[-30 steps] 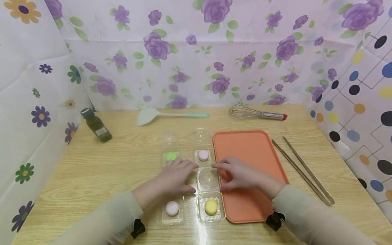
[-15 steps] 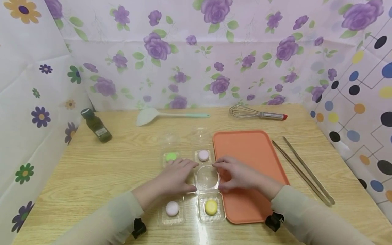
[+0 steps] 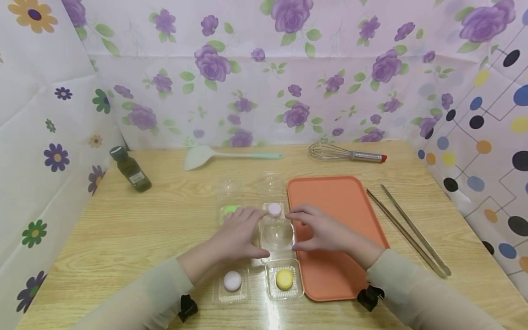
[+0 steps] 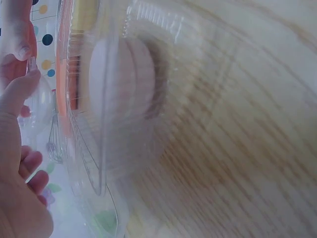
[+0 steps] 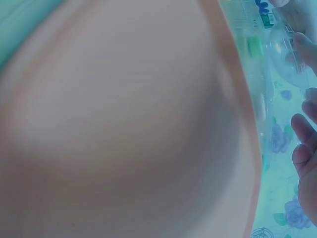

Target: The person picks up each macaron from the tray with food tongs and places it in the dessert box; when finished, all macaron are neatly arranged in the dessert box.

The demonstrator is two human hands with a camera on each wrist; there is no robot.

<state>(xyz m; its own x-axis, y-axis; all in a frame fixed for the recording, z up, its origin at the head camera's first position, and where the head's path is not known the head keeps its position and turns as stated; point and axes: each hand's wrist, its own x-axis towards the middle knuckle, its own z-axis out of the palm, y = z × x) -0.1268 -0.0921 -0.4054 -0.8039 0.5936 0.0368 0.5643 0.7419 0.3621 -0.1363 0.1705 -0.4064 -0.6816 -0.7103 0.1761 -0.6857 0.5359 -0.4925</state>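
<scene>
A clear domed plastic lid is between my two hands, raised at an angle behind the clear box base with a yellow macaron. My left hand pinches the lid's left edge. On the opposite edge, my right hand grips it above the orange tray. The thumb and fingertips at the lid also show in the left wrist view, beside the dome. A pale lilac macaron sits in a box below my left wrist. Behind the hands are a pink macaron and a partly hidden green macaron.
The orange tray lies under my right hand. Metal tongs lie right of it. Along the back are a whisk, a pale spatula and a dark green bottle. Patterned sheets surround the wooden table.
The lid has swung up and away from me, from lying near the table to a raised tilt. Both hands have moved slightly along with it. The macarons have stayed in place.
</scene>
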